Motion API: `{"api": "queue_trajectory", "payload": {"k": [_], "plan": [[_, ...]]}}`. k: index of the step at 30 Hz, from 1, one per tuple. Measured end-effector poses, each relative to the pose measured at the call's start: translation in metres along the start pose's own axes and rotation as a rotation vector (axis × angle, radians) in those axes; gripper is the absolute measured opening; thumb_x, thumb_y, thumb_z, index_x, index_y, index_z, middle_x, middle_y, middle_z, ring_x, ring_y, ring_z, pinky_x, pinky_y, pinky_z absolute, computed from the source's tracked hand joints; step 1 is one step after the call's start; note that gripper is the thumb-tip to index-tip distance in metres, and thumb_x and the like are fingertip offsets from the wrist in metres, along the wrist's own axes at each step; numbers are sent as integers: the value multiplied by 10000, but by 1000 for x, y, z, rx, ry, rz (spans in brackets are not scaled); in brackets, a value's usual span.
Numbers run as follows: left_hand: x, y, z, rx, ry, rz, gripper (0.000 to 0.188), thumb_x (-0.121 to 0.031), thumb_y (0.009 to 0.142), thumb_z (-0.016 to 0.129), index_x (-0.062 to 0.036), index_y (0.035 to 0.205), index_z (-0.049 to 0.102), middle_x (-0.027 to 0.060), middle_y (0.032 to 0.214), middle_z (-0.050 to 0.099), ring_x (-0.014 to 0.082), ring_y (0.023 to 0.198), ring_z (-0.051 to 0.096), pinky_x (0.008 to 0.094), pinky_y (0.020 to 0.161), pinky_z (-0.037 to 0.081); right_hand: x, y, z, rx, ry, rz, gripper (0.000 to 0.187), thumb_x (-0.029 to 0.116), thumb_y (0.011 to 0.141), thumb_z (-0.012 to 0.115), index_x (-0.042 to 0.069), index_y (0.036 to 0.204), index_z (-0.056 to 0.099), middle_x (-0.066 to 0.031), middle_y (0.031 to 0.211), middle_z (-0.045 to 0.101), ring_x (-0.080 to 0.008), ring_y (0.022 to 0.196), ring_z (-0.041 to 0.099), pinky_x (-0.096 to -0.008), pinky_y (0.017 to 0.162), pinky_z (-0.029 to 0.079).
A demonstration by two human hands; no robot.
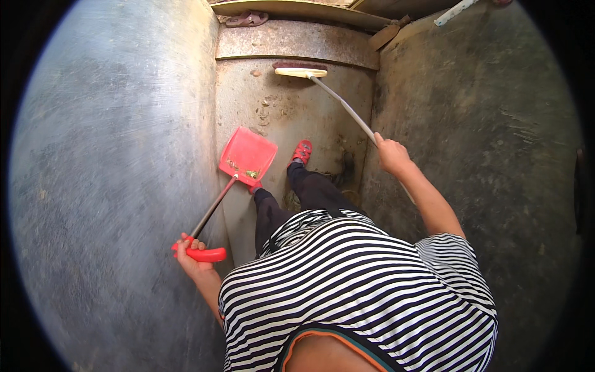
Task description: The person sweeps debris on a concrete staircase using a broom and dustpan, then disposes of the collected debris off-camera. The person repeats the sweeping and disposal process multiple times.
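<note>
My left hand (197,255) is closed round the red handle of a long-handled dustpan (251,152). The red pan rests on the floor by the left wall, close to my foot, with some dry bits of litter (252,174) lying near its back edge. In my right hand (392,154) is the grey stick of a broom (300,72). The broom's cream head with dark reddish bristles is on the floor far ahead, just before the raised step. Scattered crumbs of dirt (264,110) lie on the floor between the broom head and the dustpan.
Tall grey walls close in on the left (118,161) and on the right (477,142). A raised concrete step (297,42) crosses the far end, with a sandal (246,19) on it. My feet in red sandals (302,152) stand on the floor between.
</note>
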State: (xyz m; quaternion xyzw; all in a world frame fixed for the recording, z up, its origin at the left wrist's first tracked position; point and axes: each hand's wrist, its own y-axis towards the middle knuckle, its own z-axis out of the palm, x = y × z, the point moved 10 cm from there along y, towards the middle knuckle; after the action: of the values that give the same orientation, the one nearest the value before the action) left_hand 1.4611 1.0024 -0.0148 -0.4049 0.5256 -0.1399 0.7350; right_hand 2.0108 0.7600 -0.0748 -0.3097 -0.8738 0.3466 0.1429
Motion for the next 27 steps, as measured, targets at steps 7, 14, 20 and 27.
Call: {"api": "queue_trajectory", "payload": {"k": [7, 14, 20, 27], "plan": [[-1, -13, -6, -23, -38, 9, 193, 33, 713, 504, -104, 844, 469, 67, 921, 576, 125, 509, 443, 261, 429, 390, -7, 77, -25, -183, 81, 166, 346, 16, 723, 545, -6, 1051, 436, -227, 888, 596, -374, 857, 589, -445, 717, 487], [2, -1, -6, 20, -79, 12, 203, 46, 707, 499, -100, 845, 478, 63, 924, 576, 131, 510, 446, 268, 424, 394, 100, 147, -4, -348, 170, 206, 312, 81, 848, 429, -117, 1090, 431, -234, 817, 617, -352, 749, 633, -409, 642, 528], [-19, -5, -20, 4, -55, 27, 209, 53, 696, 505, -113, 821, 488, 40, 921, 579, 127, 505, 456, 268, 422, 399, 118, 50, 15, -168, -52, -43, 375, 55, 791, 472, -61, 1142, 409, -228, 842, 600, -342, 742, 626, -425, 640, 516], [-32, -1, -48, 5, -79, 18, 198, 54, 696, 498, -120, 792, 501, 24, 908, 585, 120, 495, 456, 267, 420, 398, 87, 32, -32, -222, -29, -53, 504, 14, 714, 518, 53, 1200, 393, -216, 859, 589, -381, 799, 590, -458, 679, 478]]}}
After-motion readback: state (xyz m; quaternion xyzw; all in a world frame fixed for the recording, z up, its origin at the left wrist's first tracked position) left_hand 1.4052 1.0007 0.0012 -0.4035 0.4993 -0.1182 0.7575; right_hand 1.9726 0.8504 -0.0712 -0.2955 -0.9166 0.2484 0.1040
